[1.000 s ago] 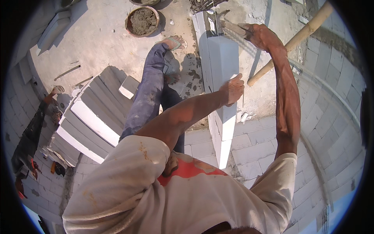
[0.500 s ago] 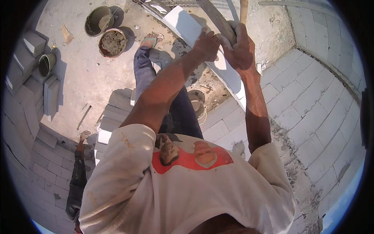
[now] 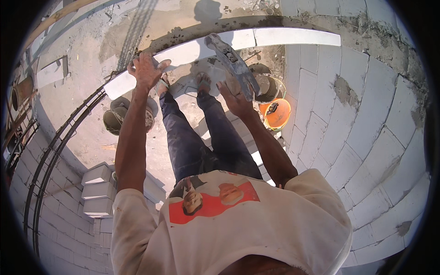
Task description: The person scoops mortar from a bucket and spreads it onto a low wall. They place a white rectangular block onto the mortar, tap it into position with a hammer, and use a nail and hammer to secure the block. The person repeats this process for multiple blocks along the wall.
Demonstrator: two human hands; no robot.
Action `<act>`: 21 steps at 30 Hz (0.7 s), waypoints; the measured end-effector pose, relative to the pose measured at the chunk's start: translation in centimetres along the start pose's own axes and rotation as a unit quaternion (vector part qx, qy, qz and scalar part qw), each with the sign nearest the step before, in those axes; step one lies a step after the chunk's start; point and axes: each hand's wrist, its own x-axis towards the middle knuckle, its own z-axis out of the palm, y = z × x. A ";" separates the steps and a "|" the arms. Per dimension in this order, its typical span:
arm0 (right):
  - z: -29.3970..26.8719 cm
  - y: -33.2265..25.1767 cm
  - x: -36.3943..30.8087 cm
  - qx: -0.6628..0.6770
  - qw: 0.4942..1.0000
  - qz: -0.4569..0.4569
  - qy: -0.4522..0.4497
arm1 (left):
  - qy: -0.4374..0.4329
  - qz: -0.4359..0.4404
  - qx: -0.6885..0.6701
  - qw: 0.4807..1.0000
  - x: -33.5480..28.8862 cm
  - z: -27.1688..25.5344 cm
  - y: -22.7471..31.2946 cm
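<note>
A row of white blocks (image 3: 183, 54) runs across in front of me as the top of a low wall. My left hand (image 3: 147, 72) is open, fingers spread, over the left part of the row and holds nothing; whether it touches the blocks I cannot tell. My right hand (image 3: 236, 100) is closed on a long grey mortar-crusted tool (image 3: 231, 64), whose exact kind is unclear. The tool slants over the row, its far end above the blocks and its near end beside my hand. Part of my right fingers is hidden behind it.
Beside my right forearm stand an orange bucket (image 3: 277, 120) and a dark bucket (image 3: 270, 88). A grey bucket (image 3: 112, 123) is by my left forearm. Long dark bars (image 3: 49, 162) curve along the left. Stacked blocks (image 3: 97, 192) stand at lower left; a block wall (image 3: 341, 119) rises at right.
My view has swung, so the block row now lies across it. My hands, close together on a grey bar before, are now apart; the left has let go and spread its fingers.
</note>
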 end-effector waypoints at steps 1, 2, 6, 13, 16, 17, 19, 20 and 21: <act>-0.3 2.5 -0.1 -0.011 1.000 0.008 0.012 | 0.012 0.002 0.006 1.000 0.1 0.2 -0.4; -0.5 5.5 -0.6 -0.025 0.999 0.016 0.025 | 0.037 0.015 -0.007 0.999 0.3 0.8 -0.7; -3.7 7.2 2.1 -0.196 0.923 0.312 -0.113 | 0.040 0.032 -0.009 0.999 0.3 0.4 -1.0; -8.5 2.1 4.2 -0.025 0.984 0.169 0.039 | -0.042 0.089 -0.157 0.983 2.9 -0.5 -1.3; -11.9 1.3 9.7 -0.166 0.979 0.119 0.016 | -0.082 0.073 -0.168 0.980 3.8 -0.9 4.9; -12.3 1.1 12.2 -0.218 0.973 0.065 0.027 | -0.108 0.052 -0.231 0.965 4.4 -0.5 6.7; -15.1 5.5 17.2 -0.355 0.934 0.029 -0.026 | -0.108 0.092 -0.160 0.977 5.3 -0.1 11.1; -16.1 7.2 19.4 -0.410 0.911 0.017 -0.051 | -0.108 0.113 -0.125 0.980 5.7 -0.1 12.3; -16.3 8.9 21.3 -0.443 0.893 0.008 -0.080 | -0.118 0.118 -0.115 0.979 6.2 0.0 12.6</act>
